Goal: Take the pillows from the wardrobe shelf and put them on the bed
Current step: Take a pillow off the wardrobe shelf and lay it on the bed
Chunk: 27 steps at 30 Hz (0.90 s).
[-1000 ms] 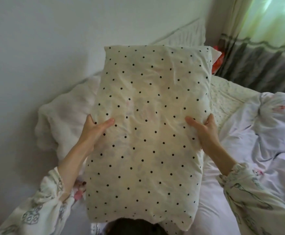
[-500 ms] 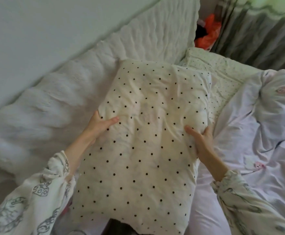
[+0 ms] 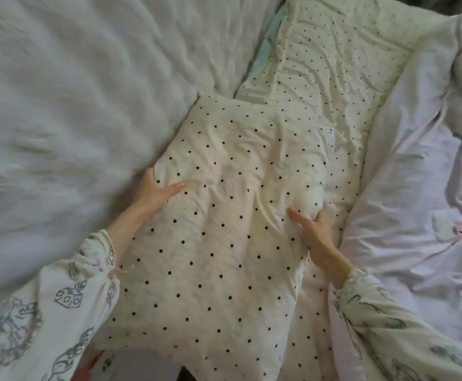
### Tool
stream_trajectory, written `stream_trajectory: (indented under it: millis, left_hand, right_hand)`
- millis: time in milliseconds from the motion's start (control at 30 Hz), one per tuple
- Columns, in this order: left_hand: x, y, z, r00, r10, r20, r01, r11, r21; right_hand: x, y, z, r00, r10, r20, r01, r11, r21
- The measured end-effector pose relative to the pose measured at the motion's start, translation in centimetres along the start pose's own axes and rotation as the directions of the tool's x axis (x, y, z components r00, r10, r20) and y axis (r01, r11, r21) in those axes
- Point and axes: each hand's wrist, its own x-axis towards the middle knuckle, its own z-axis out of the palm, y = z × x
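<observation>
A cream pillow point(image 3: 224, 229), soft, crumpled and rectangular, is printed with small black dots and is gripped along both long edges. The left hand point(image 3: 153, 192) is clasped on the left edge, thumb laid across the top and fingers tucked beneath. The right hand point(image 3: 311, 232) is closed on the right edge, where the stuffing is bunched into a rounded lump by the thumb and fingers. The pillow is held low over the bed; whether it rests on the bedding cannot be told. Its far end overlaps a second dotted pillow point(image 3: 334, 67), flatter, wrinkled, with finer dots, lying on the bed. To the left a fluffy white blanket point(image 3: 68, 105) with a rippled pile is spread; to the right a smooth, creased pale lilac duvet point(image 3: 416, 188) is heaped. Loose white patterned sleeves point(image 3: 59, 306) cover both forearms.

Compared with half a second ago, the pillow is lowered and tilted flatter towards the bed, and the wall, curtain and orange object are no longer in view.
</observation>
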Motion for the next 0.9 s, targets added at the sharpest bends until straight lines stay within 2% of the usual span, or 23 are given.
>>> stream_trajectory:
  millis: [167, 233, 300, 400, 567, 633, 733, 833, 900]
  left_hand:
    - [3.1, -4.9, 3.1, 0.997, 0.036, 0.065, -0.056, 0.941, 0.334]
    - [2.6, -6.2, 3.2, 0.996, 0.051, 0.070, -0.071, 0.942, 0.329]
    - [1.4, -7.2, 2.8, 1.000, 0.022, 0.017, -0.026, 0.953, 0.302]
    - [-1.2, -8.6, 2.3, 0.993, -0.116, -0.029, 0.119, 0.962, 0.244]
    - [-2.1, -9.0, 1.6, 0.908, -0.351, 0.228, 0.283, 0.916, 0.284]
    - [-1.5, -8.5, 1.1, 0.898, -0.343, 0.276, 0.262, 0.920, 0.292]
    - [-1.8, -8.0, 0.0, 0.942, -0.259, 0.213, 0.195, 0.940, 0.278]
    - [-3.3, -8.6, -0.1, 0.974, -0.209, 0.088, 0.152, 0.890, 0.430]
    - [-3.5, -9.2, 0.6, 0.966, -0.250, 0.073, 0.179, 0.843, 0.507]
  right_hand:
    - [2.9, 4.9, 1.9, 0.999, 0.019, -0.029, -0.027, 0.957, -0.290]
    - [2.6, 5.6, 2.4, 0.997, -0.007, -0.077, -0.021, 0.931, -0.363]
    - [1.9, 6.0, 2.5, 0.992, -0.065, -0.107, 0.017, 0.917, -0.398]
    - [-0.3, 6.9, 2.5, 0.995, -0.052, -0.091, 0.018, 0.938, -0.346]
    - [-3.3, 8.3, 1.6, 0.992, 0.117, 0.054, -0.109, 0.985, -0.130]
    - [-3.7, 8.3, 1.5, 0.980, 0.162, 0.118, -0.157, 0.986, -0.051]
    - [-3.9, 8.3, 1.5, 0.964, 0.187, 0.190, -0.185, 0.982, -0.029]
    - [-4.0, 8.8, 0.8, 0.948, 0.262, 0.182, -0.250, 0.964, -0.089]
    - [-4.0, 9.1, 0.7, 0.925, 0.345, 0.160, -0.329, 0.937, -0.118]
